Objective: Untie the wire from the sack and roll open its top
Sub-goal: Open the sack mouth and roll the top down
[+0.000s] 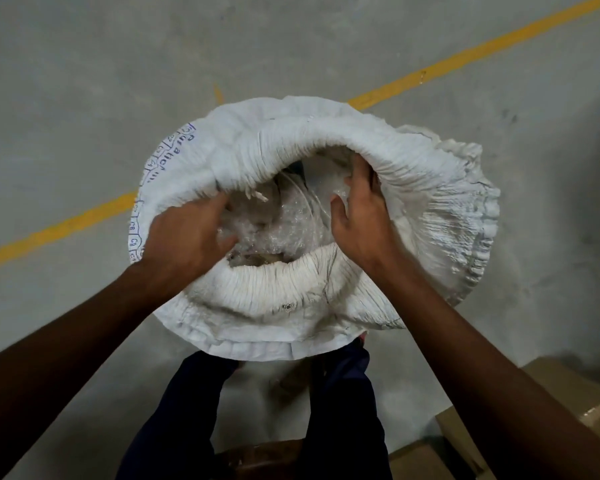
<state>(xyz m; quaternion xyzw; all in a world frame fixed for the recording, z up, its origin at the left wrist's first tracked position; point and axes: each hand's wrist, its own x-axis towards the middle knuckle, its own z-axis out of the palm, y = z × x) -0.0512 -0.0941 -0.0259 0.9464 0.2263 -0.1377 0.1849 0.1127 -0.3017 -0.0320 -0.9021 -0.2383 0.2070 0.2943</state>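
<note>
Reaching both hands, left (184,242) and right (362,221), into the sack (413,188) mouth

One head-worn wide-angle view looks steeply down, close over the sack (312,209) and floor (84,81)

I see white woven sack (326,306) standing upright on floor, mouth facing up toward me. Top already rolled outward into thick pleated collar ringing opening. Blue printed lettering on left outer side. Fabric bunched and wrinkled at right. Inside mouth I make out crumpled clear plastic liner (284,223), glossy, partly gathered. Can't pick out wire anywhere.
</note>
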